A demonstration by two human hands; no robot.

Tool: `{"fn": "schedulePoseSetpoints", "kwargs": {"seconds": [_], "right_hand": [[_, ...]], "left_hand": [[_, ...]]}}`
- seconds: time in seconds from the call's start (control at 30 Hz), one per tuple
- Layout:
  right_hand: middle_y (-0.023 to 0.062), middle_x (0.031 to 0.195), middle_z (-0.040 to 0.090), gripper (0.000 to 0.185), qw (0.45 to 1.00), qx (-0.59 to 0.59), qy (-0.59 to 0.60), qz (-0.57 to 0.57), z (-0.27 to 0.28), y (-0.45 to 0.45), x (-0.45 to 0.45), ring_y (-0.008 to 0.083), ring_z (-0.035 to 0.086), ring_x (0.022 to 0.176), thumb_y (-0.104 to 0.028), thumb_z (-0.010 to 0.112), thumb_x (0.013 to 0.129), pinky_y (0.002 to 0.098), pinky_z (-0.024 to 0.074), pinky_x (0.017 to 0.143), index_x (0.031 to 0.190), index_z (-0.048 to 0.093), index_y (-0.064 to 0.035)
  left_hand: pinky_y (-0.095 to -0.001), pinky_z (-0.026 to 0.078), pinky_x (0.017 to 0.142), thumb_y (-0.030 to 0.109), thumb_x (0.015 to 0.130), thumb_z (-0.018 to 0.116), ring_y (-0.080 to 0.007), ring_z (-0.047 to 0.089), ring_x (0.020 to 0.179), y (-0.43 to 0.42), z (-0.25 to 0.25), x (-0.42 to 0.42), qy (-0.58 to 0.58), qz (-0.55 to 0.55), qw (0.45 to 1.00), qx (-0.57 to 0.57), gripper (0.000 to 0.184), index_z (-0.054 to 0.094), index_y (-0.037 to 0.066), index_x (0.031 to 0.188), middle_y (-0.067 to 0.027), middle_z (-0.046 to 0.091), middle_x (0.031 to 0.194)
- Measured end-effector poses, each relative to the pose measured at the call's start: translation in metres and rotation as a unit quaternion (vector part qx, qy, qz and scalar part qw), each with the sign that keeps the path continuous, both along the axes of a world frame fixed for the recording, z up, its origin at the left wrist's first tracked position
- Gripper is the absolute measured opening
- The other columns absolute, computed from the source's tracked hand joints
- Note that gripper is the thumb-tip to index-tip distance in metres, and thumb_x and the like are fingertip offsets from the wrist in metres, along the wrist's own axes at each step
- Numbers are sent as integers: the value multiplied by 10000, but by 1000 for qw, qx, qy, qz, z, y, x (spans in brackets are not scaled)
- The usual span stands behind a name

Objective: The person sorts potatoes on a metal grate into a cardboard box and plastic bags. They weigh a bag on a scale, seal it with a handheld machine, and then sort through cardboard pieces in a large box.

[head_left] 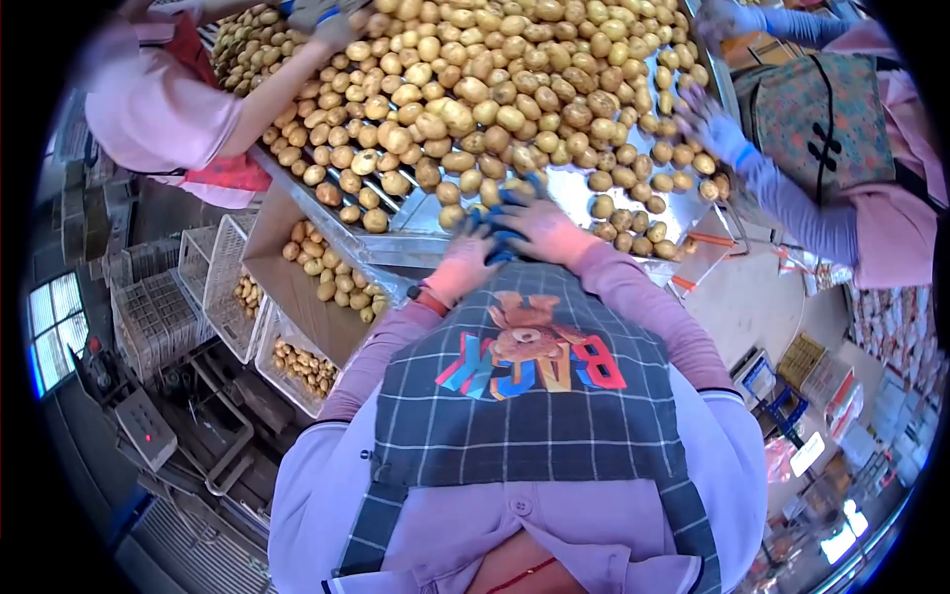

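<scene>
Many potatoes (475, 89) lie heaped on a metal sorting table (416, 243). At its near edge, in a pink and blue glove, is my left hand (467, 262), its fingertips by the lowest potatoes. Close beside it my right hand (539, 228), gloved the same way, reaches over the edge with fingers spread, touching or nearly touching potatoes. What lies under the fingertips of my left hand is hidden. Bare metal shows around both hands.
Co-workers' gloved hands rest among potatoes at upper left (338, 28) and right (714, 129). Below the table's left side stand a cardboard-coloured bin (297, 297) and white crates (230, 287) holding potatoes. A dark machine (148, 431) is at lower left.
</scene>
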State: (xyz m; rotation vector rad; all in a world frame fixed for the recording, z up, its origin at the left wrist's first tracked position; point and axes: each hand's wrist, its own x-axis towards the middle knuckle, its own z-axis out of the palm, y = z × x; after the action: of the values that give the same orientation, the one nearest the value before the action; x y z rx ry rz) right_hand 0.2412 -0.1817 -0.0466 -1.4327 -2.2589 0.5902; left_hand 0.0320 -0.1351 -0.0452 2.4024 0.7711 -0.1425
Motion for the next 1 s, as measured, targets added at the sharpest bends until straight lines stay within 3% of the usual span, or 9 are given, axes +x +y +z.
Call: {"fn": "schedulePoseSetpoints", "kwargs": {"seconds": [0.13,0.23,0.3,0.43,0.5,0.6,0.73,0.87,1.0], "right_hand": [[90,1299,551,383,972,-51,-183,-135,1,-38,93,327,425,1281,-305,626,808,549,256,1112,1168,635,-176],[115,1206,606,327,943,-70,-169,-278,-4,-39,123,326,508,1178,-302,633,820,482,366,1027,1098,661,-132],[130,1104,649,328,924,6,-7,-382,-1,-17,110,344,570,1054,-290,645,824,431,418,933,1081,658,-86],[170,1346,493,435,965,19,-40,-259,5,16,64,357,459,1240,-299,643,820,472,333,1066,1224,597,-145],[169,1390,456,464,979,-40,-91,-178,-9,-2,79,358,419,1288,-320,630,821,477,307,1088,1251,581,-156],[190,1383,456,450,956,-8,-91,-278,-16,-26,123,370,436,1266,-263,619,827,487,324,1071,1260,580,-143],[223,1320,499,461,890,-21,17,-455,-13,-39,102,413,454,1221,-209,628,822,484,341,1057,1261,573,-80],[137,1301,523,368,988,-71,-114,-70,35,-39,64,356,416,1281,-295,636,806,486,302,1096,1141,636,-144],[156,1333,513,299,972,-101,-107,-181,6,-56,98,365,428,1270,-251,619,810,474,302,1095,1091,684,-172]], "left_hand": [[-389,385,1035,226,816,668,-327,530,1193,33,38,-11,-204,210,933,-208,429,610,90,1218,-191,587,1241],[-362,440,970,144,880,621,-303,587,1111,86,49,-14,-291,422,854,-93,401,559,-47,1227,-214,603,1206],[-427,370,1043,215,881,614,-379,521,1173,129,18,-17,-168,374,866,286,483,515,-45,1275,-243,564,1243],[-404,379,1046,211,867,629,-356,521,1178,132,30,14,-142,272,928,214,460,545,5,1270,-210,569,1252],[-333,415,1013,161,855,644,-293,553,1160,121,58,9,-239,302,867,-317,408,585,9,1229,-175,592,1234],[-288,446,952,89,866,619,-213,586,1104,103,32,-32,-279,304,911,-15,361,595,-6,1214,-133,626,1200],[-369,479,906,67,822,634,-288,618,1058,44,-16,-91,-280,455,839,-107,389,593,-13,1200,-203,636,1135],[-439,404,982,242,797,677,-366,554,1101,17,21,-48,-146,313,938,-17,437,613,26,1171,-190,610,1174],[-438,430,922,349,770,697,-355,557,1053,24,17,-9,-14,202,976,80,498,625,91,1190,-170,594,1173]]}}
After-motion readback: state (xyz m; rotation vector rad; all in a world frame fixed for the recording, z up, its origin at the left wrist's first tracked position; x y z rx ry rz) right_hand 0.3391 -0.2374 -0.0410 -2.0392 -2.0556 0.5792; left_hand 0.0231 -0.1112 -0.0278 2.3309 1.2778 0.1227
